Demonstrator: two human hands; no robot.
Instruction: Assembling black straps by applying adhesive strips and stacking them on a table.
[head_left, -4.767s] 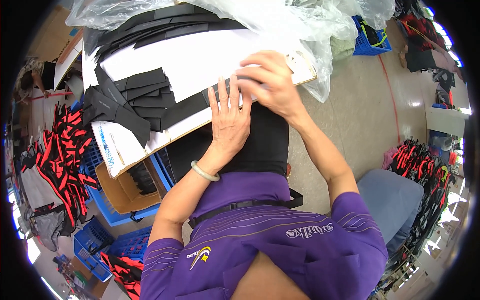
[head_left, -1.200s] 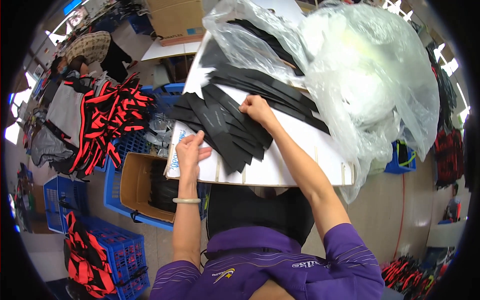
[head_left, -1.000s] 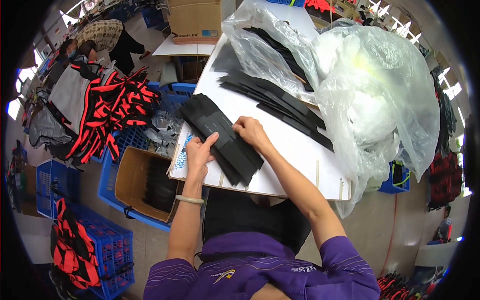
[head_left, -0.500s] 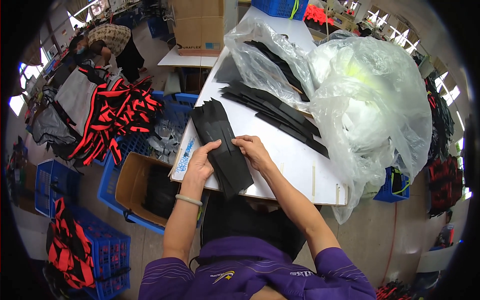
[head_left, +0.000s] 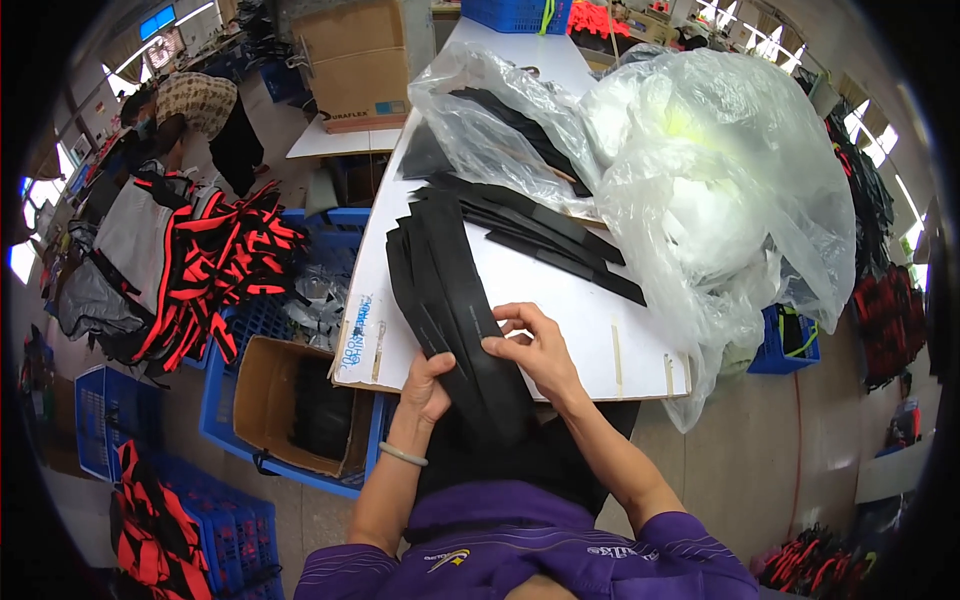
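A stack of long black fabric strips [head_left: 450, 305] is held between my two hands over the near edge of the white table [head_left: 590, 350]. My left hand [head_left: 428, 388] grips its left side, thumb on top and fingers underneath. On the right side my right hand [head_left: 530, 345] pinches the strips, its thumb and fingertips at their edge. The lower end of the stack hangs past the table edge towards my lap. Beyond it, more black strips [head_left: 560, 240] lie in a loose fanned pile, and further ones [head_left: 520, 130] sit partly inside a clear plastic bag [head_left: 450, 80].
A big translucent bag [head_left: 720, 190] bulges over the table's right side. Left of the table, an open cardboard box [head_left: 262, 410] with dark contents sits in a blue crate [head_left: 215, 420]. Red and black pieces [head_left: 225, 270] are heaped farther left, near a bending person [head_left: 195, 110].
The held stack has come closer to me, with its lower end now farther past the table edge. Both hands have moved nearer my body. The view has shifted slightly.
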